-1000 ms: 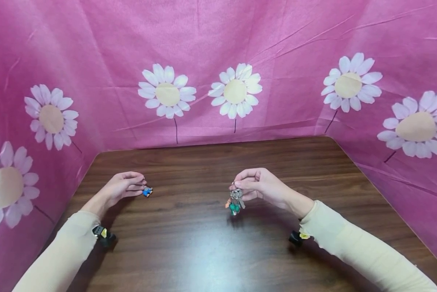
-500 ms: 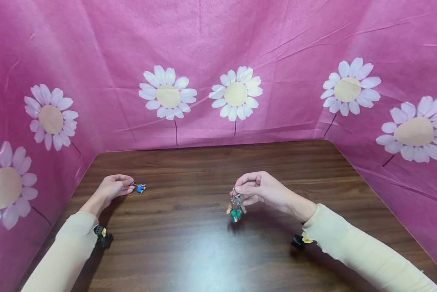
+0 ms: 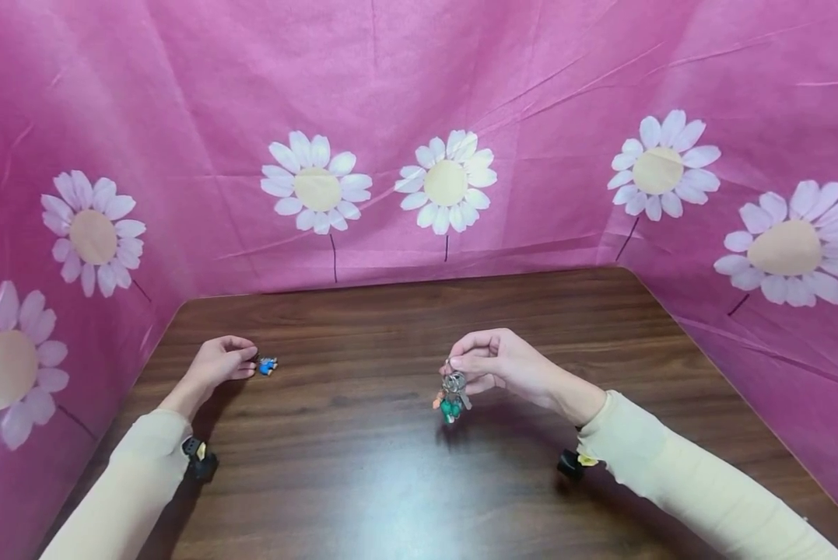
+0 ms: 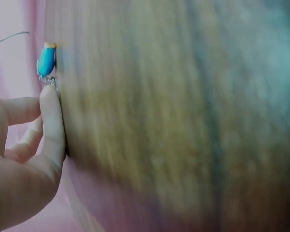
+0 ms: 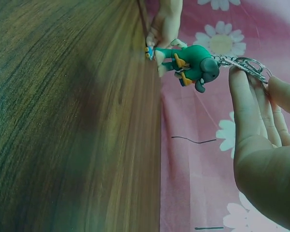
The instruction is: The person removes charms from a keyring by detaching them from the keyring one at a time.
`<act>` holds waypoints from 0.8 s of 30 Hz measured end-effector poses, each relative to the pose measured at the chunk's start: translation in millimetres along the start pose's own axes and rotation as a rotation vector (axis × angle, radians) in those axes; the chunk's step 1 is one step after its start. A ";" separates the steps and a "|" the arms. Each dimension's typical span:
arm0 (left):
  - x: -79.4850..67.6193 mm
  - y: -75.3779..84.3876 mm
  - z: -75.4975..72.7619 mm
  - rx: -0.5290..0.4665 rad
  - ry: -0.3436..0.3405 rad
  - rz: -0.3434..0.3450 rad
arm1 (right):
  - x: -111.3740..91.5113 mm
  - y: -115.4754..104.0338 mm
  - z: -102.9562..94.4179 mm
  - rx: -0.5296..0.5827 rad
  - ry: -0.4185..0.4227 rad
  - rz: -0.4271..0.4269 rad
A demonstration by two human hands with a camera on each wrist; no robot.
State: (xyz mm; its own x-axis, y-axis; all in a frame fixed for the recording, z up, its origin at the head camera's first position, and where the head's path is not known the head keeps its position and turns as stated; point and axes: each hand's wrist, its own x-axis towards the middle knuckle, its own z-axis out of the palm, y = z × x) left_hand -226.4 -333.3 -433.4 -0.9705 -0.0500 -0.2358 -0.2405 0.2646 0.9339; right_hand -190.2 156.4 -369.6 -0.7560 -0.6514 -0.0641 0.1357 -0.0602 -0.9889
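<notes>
My left hand [image 3: 215, 362] is low over the left part of the table, pinching the short metal chain of a small blue figure keychain [image 3: 268, 365]. In the left wrist view the blue figure [image 4: 47, 61] lies just past my fingertips, at or very near the wood; contact is hard to tell. Right of the middle, my right hand [image 3: 499, 362] holds up a metal key ring [image 3: 454, 381] by thumb and fingers. From it hang a green figure [image 5: 198, 62], a small orange piece [image 3: 437, 400] and a key [image 3: 465, 398], above the tabletop.
A brown wood-grain table [image 3: 362, 482] lies under both hands. Pink cloth [image 3: 517, 70] printed with large white daisies stands behind it and along both sides. A black wrist camera [image 3: 202, 459] sits at my left cuff, another [image 3: 569, 464] at my right.
My left hand has moved left with the blue figure keychain, its fingers now closer to the figure. My right hand and the key ring have stayed almost in place.
</notes>
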 end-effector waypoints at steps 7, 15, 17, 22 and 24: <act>-2.4 5.9 7.2 0.135 0.060 0.095 | 3.5 0.2 0.5 -0.011 0.001 0.000; -20.6 38.6 54.8 0.164 0.019 0.337 | 8.4 -1.2 5.5 -0.096 0.055 -0.013; -31.0 51.1 75.0 0.188 -0.069 0.385 | 10.0 -2.6 7.5 -0.115 0.072 -0.014; -66.7 84.5 125.8 0.294 -0.254 0.467 | 14.9 -8.3 13.3 -0.121 0.139 -0.027; -79.7 94.5 143.5 0.320 -0.296 0.514 | 17.0 -9.7 16.2 -0.111 0.167 -0.035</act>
State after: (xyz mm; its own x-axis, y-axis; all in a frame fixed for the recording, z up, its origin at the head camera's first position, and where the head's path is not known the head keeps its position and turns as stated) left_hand -169.6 -166.1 -365.0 -0.9042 0.4125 0.1110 0.3114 0.4586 0.8323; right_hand -194.0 133.7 -358.9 -0.8559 -0.5154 -0.0415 0.0429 0.0092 -0.9990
